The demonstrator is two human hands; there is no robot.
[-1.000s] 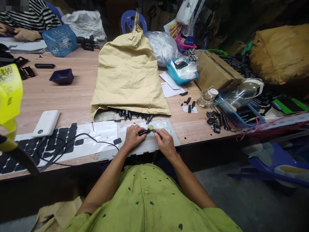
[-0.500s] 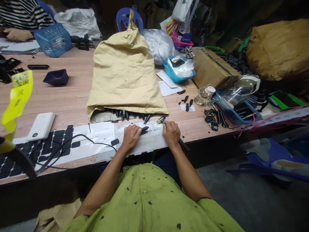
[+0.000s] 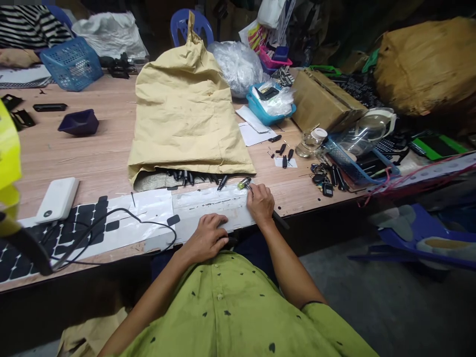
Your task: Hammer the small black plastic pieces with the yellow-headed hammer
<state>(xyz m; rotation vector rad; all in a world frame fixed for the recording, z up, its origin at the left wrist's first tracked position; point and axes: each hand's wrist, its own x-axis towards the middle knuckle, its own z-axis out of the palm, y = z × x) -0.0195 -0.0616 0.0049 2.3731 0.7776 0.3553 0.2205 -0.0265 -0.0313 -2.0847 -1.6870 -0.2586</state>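
My left hand (image 3: 208,237) is at the table's front edge, close to my shirt, with its fingers curled. A small black plastic piece (image 3: 232,242) shows just past its fingertips, mostly hidden. My right hand (image 3: 261,204) is closed around a hammer (image 3: 244,183), whose metal head has a yellow-green end and lies over the grey board (image 3: 201,208). Its dark handle sticks out behind my palm. Beyond the board, several black pieces (image 3: 189,177) spill from the mouth of a large tan cloth bag (image 3: 189,114). One black piece (image 3: 222,182) lies apart, left of the hammer head.
At left are a white power bank (image 3: 58,199), a black cable (image 3: 122,209) and a dark purple tray (image 3: 79,122). To the right stand a glass jar (image 3: 310,142), keys (image 3: 322,178), a blue basket (image 3: 362,161) and a cardboard box (image 3: 323,101). Another person's striped sleeve (image 3: 35,25) shows.
My left hand has moved from the board back to the table's front edge, taking the black piece with it. My right hand still grips the hammer. The view has shifted slightly.
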